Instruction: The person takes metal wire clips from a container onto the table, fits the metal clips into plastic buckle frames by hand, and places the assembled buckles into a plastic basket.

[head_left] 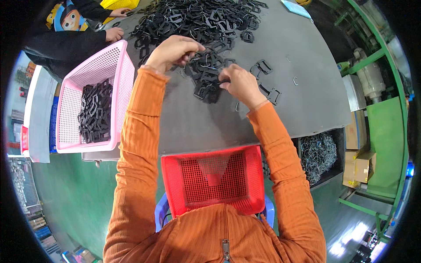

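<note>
My left hand (173,52) reaches over the near part of a heap of black plastic buckles (193,19), its fingers curled down. Whatever it grips, if anything, is hidden by the fingers. Opposite it, my right hand (242,85) has thumb and fingertips pinched together at the right side of a smaller cluster of black buckles (204,83). I cannot make out what lies in that pinch. Right of this hand, several loose buckles (265,66) lie on the grey table (307,105), with thin bent metal wire clips (295,81) scattered beyond them.
A pink basket (124,87) partly filled with black pieces stands at the left. A red basket (169,188) sits before my body. A black crate (340,162) of metal clips is under the table's right edge. At the upper left, a co-worker's hands (115,34) rest near the heap.
</note>
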`<control>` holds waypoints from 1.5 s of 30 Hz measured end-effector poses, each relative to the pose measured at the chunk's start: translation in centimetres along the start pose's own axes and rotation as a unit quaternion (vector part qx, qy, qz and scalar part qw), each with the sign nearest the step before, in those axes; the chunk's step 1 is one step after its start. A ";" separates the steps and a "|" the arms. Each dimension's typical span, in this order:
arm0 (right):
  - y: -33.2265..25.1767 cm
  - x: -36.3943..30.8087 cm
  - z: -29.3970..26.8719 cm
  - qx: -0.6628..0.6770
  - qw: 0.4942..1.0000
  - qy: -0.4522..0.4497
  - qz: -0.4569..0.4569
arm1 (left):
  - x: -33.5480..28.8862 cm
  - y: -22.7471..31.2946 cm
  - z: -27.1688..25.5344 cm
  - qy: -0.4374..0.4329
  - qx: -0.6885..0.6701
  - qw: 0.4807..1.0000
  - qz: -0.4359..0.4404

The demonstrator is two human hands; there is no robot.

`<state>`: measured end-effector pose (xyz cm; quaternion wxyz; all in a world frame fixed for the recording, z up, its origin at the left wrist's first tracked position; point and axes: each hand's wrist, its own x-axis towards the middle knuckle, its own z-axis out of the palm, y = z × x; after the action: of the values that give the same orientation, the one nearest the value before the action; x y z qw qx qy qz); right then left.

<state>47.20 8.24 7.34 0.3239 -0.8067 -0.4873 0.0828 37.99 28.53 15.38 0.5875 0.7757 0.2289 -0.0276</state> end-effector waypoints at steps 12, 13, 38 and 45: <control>-3.6 2.1 -4.3 -0.075 0.995 0.047 -0.036 | -2.4 -5.7 6.8 0.189 0.114 0.930 0.293; -4.0 2.4 -4.7 -0.044 0.996 0.069 -0.040 | -2.8 -4.9 6.5 0.173 0.015 0.940 0.293; 3.0 3.0 -9.1 0.429 0.841 -0.142 0.299 | -0.7 -11.2 4.8 0.310 0.399 0.831 0.232; 4.0 1.6 -8.5 0.150 0.965 -0.114 0.183 | -3.8 -8.8 5.7 0.332 0.155 0.879 0.304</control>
<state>54.78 4.53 11.81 0.3633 -0.8095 -0.3467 0.3042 32.47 23.85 6.90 0.3285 0.8520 0.1565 0.3765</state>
